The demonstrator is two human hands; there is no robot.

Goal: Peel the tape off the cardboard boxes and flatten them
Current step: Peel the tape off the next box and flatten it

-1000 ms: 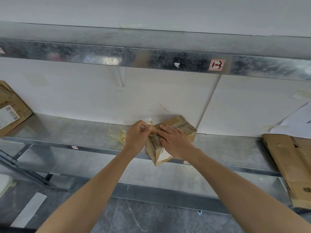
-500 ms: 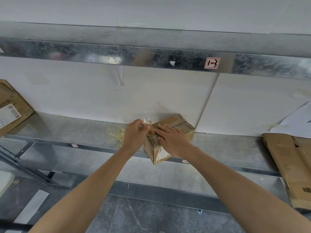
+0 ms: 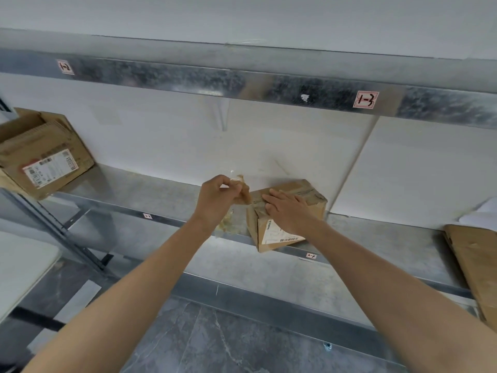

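A small brown cardboard box (image 3: 309, 196) with a white shipping label sits on the metal shelf (image 3: 150, 195), one corner over the front edge. My right hand (image 3: 287, 210) lies flat on its top, fingers spread, pressing it down. My left hand (image 3: 219, 199) is just left of the box, its fingers pinched on a strip of clear brownish tape (image 3: 243, 192) that runs from the box's top left edge up to the fingers. A crumpled wad of peeled tape (image 3: 226, 224) lies on the shelf below my left wrist.
A larger open cardboard box (image 3: 45, 162) with a label stands at the shelf's far left. Flattened cardboard (image 3: 476, 267) leans at the right, with white paper behind it. An upper metal shelf (image 3: 242, 76) runs overhead. A white table corner (image 3: 18, 265) is at lower left.
My left hand has pulled the tape strip up and to the left, away from the box. The right hand stays pressed on the box. The view has shifted, showing more of the left box.
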